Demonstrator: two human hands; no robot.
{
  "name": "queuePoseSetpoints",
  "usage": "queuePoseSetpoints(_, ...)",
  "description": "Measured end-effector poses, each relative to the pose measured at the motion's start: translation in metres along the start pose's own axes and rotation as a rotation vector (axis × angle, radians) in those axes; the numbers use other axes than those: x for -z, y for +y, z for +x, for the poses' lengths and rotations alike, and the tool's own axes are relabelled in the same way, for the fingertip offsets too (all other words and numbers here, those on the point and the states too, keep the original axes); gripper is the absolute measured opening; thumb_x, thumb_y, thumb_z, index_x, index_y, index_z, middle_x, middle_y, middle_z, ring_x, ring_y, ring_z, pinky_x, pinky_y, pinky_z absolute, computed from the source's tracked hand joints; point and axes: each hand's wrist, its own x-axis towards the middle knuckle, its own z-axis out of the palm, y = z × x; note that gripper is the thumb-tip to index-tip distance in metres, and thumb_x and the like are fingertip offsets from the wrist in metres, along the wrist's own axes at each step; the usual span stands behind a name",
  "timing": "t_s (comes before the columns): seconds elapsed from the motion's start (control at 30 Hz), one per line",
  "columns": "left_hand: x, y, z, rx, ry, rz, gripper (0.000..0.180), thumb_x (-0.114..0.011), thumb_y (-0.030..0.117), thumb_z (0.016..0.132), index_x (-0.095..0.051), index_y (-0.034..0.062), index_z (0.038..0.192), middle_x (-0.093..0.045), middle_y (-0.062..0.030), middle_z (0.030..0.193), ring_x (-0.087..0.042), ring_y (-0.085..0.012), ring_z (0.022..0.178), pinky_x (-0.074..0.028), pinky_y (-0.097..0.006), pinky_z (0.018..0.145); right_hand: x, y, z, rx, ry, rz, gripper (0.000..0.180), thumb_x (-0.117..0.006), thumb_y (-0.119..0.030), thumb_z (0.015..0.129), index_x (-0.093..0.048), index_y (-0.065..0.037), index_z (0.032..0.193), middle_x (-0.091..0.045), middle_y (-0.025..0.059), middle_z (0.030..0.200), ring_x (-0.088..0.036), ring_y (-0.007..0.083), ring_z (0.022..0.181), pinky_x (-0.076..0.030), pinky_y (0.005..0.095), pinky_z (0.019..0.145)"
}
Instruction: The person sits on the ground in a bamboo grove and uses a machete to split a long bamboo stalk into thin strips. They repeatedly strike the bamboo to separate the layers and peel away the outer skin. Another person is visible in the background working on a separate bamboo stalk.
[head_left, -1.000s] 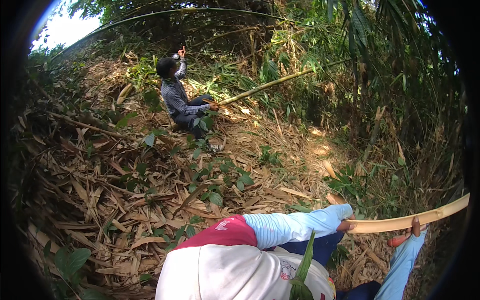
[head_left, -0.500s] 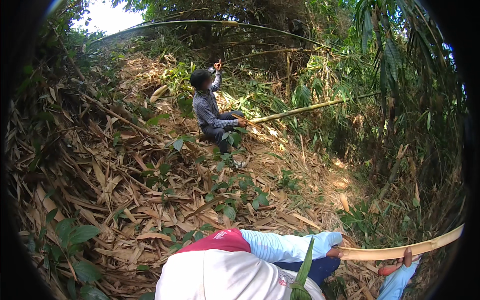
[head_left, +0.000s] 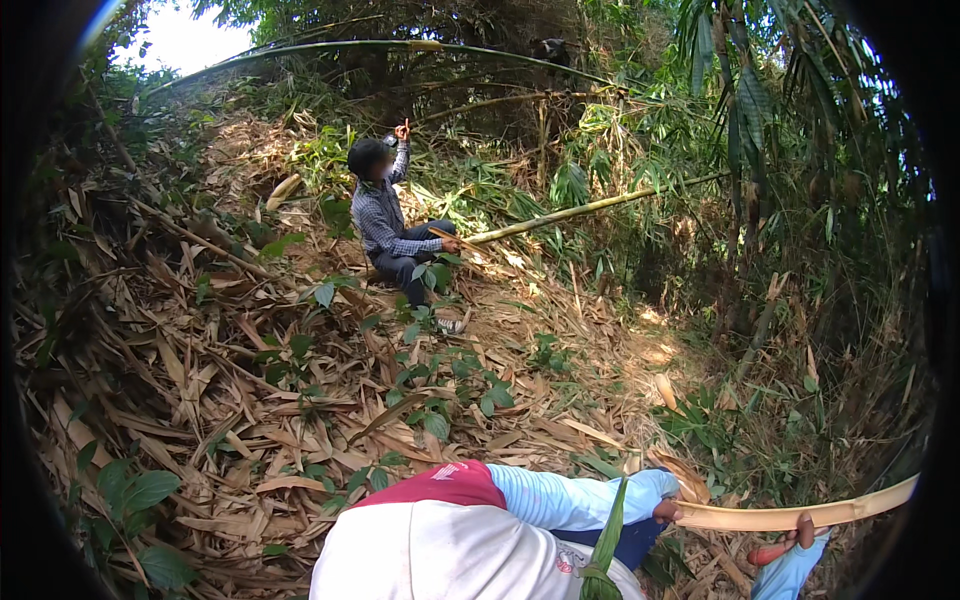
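A long, pale split bamboo strip [head_left: 745, 518] stretches toward the right rim, bowed in a shallow curve. My left hand [head_left: 667, 512] is closed on its near end, the arm in a light blue sleeve reaching across from my white and red shirt [head_left: 430, 540]. Farther along, my right hand [head_left: 803, 533] grips the strip from below, with a finger or thumb over its face. An orange-red oblong piece [head_left: 767, 554] shows at that hand; whether it is a handle or a finger covering I cannot tell.
Dry bamboo sheaths and leaves [head_left: 270, 430] cover the slope. Uphill sits a person in a checked shirt [head_left: 380, 220], one hand raised, the other by a long bamboo pole [head_left: 590, 208]. Bamboo thicket [head_left: 800, 260] stands at right; a green leaf [head_left: 606, 540] hangs in front of me.
The surroundings have shifted left and slightly up in view. The strip's far end sits lower, and my right hand appears slightly lower and farther left. Both hands keep their hold.
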Motion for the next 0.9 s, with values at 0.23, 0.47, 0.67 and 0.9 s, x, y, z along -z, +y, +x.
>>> queuePoseSetpoints(0.23, -0.02, -0.018, 0.01, -0.218, -0.065, 0.057, 0.067, -0.076, 0.034, 0.081, -0.052, -0.0011, 0.133, -0.067, -0.0162, 0.104, -0.062, -0.0275, 0.101, -0.047, -0.037, 0.089, 0.051, 0.0, 0.0, -0.036, -0.054, -0.012, 0.041, -0.063, -0.023, 0.087, -0.041, -0.006, 0.117, -0.048, 0.0041, 0.076, -0.054, 0.0154, 0.059, -0.056, 0.0307, 0.059)
queuePoseSetpoints(0.47, -0.001, -0.027, 0.001, -0.055, -0.299, 0.279, 0.093, -0.077, 0.044, 0.077, -0.036, 0.0007, 0.148, -0.046, -0.0249, 0.143, -0.044, -0.0361, 0.134, -0.033, -0.04, 0.113, 0.001, -0.05, -0.037, 0.05, 0.065, 0.04, 0.046, -0.061, -0.028, 0.085, -0.04, -0.005, 0.119, -0.054, 0.0082, 0.081, -0.058, 0.0177, 0.065, -0.049, 0.031, 0.057)
queuePoseSetpoints(0.67, -0.015, -0.133, 0.0, -0.314, -0.206, 0.926, 0.094, -0.074, 0.055, 0.074, -0.04, 0.0062, 0.147, -0.028, -0.0247, 0.155, -0.025, -0.047, 0.143, -0.025, -0.054, 0.116, 0.0, -0.05, -0.027, 0.09, 0.209, 0.082, 0.048, -0.063, -0.029, 0.083, -0.041, -0.006, 0.119, -0.051, 0.0058, 0.082, -0.054, 0.0159, 0.068, -0.048, 0.0307, 0.061)
queuePoseSetpoints(0.9, -0.026, -0.104, -0.008, -0.147, -0.078, 0.868, 0.075, -0.071, 0.052, 0.078, -0.053, 0.0138, 0.139, -0.03, -0.0196, 0.156, -0.024, -0.0439, 0.143, -0.024, -0.052, 0.117, 0.022, -0.046, -0.013, 0.095, 0.183, 0.095, 0.05, -0.062, -0.028, 0.084, -0.04, -0.005, 0.122, -0.053, 0.0084, 0.089, -0.056, 0.0195, 0.075, -0.05, 0.0338, 0.068)
